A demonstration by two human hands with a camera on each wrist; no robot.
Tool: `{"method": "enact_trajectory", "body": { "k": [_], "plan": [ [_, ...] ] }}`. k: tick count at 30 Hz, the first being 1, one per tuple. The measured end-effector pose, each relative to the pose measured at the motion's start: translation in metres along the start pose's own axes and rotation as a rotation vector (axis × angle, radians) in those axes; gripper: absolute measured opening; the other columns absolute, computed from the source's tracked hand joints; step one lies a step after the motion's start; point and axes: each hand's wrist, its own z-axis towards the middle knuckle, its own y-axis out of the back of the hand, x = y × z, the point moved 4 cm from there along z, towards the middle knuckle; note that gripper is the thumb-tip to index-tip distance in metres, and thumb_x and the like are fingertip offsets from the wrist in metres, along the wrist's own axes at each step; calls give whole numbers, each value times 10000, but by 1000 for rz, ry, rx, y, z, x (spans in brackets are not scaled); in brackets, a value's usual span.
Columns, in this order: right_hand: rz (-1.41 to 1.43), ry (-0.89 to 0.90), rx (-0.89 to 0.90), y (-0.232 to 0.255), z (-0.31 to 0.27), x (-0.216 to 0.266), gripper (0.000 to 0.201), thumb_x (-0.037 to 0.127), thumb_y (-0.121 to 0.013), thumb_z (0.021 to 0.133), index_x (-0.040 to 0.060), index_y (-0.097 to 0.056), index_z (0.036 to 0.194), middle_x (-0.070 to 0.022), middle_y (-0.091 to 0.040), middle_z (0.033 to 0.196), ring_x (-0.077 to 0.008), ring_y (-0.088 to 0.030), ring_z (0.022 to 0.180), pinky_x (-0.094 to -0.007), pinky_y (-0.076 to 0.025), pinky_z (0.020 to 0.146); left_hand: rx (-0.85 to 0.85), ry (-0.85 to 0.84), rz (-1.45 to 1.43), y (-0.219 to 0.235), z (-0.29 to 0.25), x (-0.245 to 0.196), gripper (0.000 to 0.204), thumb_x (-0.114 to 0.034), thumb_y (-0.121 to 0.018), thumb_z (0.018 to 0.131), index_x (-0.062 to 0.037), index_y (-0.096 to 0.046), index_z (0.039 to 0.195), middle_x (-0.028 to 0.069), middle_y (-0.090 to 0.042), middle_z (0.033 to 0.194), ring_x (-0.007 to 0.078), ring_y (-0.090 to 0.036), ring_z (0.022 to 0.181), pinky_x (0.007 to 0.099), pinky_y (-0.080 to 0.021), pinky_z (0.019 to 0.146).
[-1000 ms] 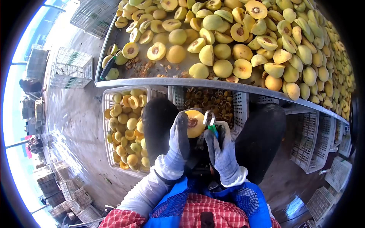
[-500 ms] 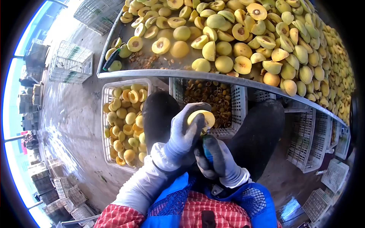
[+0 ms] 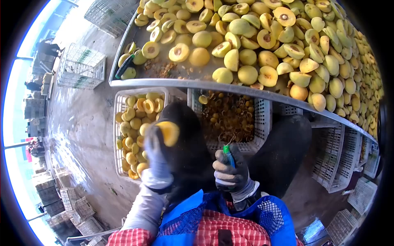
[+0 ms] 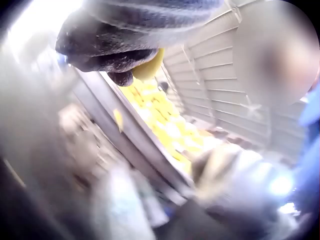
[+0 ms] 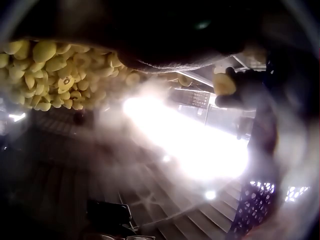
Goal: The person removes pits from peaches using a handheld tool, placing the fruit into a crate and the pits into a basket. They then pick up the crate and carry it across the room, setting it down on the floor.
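In the head view my gloved left hand (image 3: pixel 156 158), blurred, holds a yellow fruit half (image 3: pixel 169 133) beside the crate of fruit halves (image 3: pixel 133 123). The left wrist view shows the same hand (image 4: pixel 130 35) with its fingers round the yellow piece (image 4: pixel 149 67). My gloved right hand (image 3: pixel 233 172) has its fingers curled round a green and blue handle (image 3: pixel 228 156) with a thin metal end, in front of a crate of darker scraps (image 3: pixel 228 119). In the right wrist view the held half (image 5: pixel 224 84) is at the right.
A metal-edged table (image 3: pixel 176 83) heaped with fruit halves (image 3: pixel 247 75) spans the top. Another dark-handled tool (image 3: pixel 124 67) lies at its left corner. White crates stand on the floor at the left (image 3: pixel 81 67) and right (image 3: pixel 334 156). My knees flank the scrap crate.
My left hand has moved left with the fruit half, away from the right hand. The tool is drawn off the fruit, and a yellow piece now shows at the scrap crate's upper left.
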Motion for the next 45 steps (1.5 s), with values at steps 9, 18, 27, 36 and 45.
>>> {"method": "enact_trajectory", "body": {
  "k": [9, 18, 27, 36, 45],
  "plan": [
    [-330, 211, -445, 24, -1, 36, 473, 553, -397, 954, 114, -562, 1015, -20, -596, 761, -156, -508, 502, -273, -407, 429, 410, -8, 301, -87, 145, -102, 429, -386, -712, 789, -16, -656, 997, 120, -674, 905, 281, -658, 810, 366, -514, 726],
    [-354, 319, -299, 36, -15, 65, 428, 484, -423, 970, 96, -564, 1080, -41, -625, 823, -162, -614, 651, -273, -483, 519, 993, -66, 446, -184, 183, -96, 598, -432, -759, 689, -8, -595, 1078, 164, -670, 908, 280, -665, 866, 350, -520, 755],
    [-1286, 500, -828, -81, -12, 40, 182, 173, -551, 946, 33, -546, 1061, -69, -588, 866, -158, -595, 676, -272, -476, 545, 944, 461, -1091, -97, 71, -129, 925, -189, -776, 698, 24, -257, 1433, 155, -482, 1308, 226, -491, 1196, 328, -396, 1013],
    [-2174, 839, -632, -78, -9, 21, 210, 171, -552, 898, 8, -511, 1023, -195, -595, 801, -367, -631, 724, -385, -491, 632, 457, 724, -1015, -84, 33, -146, 343, -232, -519, 970, 13, -542, 1209, 77, -609, 1041, 120, -570, 935, 251, -467, 843],
    [-2169, 837, -662, -71, -23, 7, 243, 199, -513, 909, -10, -489, 1030, -214, -587, 780, -386, -627, 746, -397, -485, 638, 472, 345, -762, -72, 37, -155, 277, -193, -526, 959, 34, -600, 1099, 98, -644, 947, 113, -579, 852, 257, -473, 777]
  ]
}}
